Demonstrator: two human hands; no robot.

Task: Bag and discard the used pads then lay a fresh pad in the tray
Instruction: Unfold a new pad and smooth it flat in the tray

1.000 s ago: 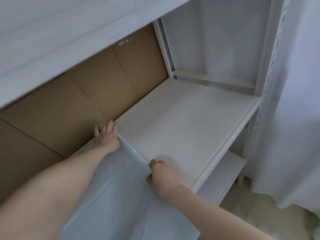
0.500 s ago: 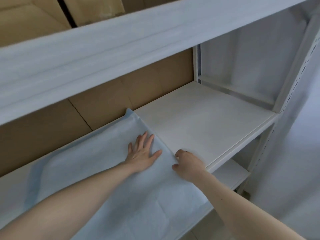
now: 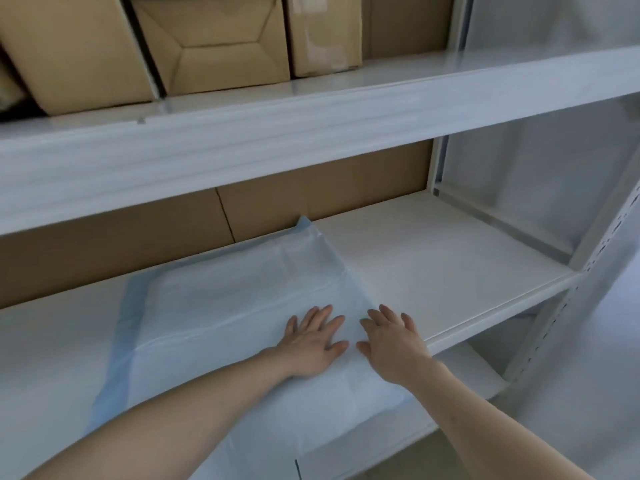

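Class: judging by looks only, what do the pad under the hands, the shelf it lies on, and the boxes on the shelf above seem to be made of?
Pad: probably soft paper-like fleece, matte, creased, with a blue plastic-looking border.
Shelf: likely white painted metal, smooth with a slight sheen.
Boxes: brown cardboard, matte, with folded flaps.

Lay spread on the shelf [image 3: 450, 271] as a pad [image 3: 225, 306], its left part and right part bare, with left hand [image 3: 313, 344] and right hand [image 3: 391, 344] flat side by side near the pad's right edge, cardboard boxes [image 3: 207, 39] on the shelf above.
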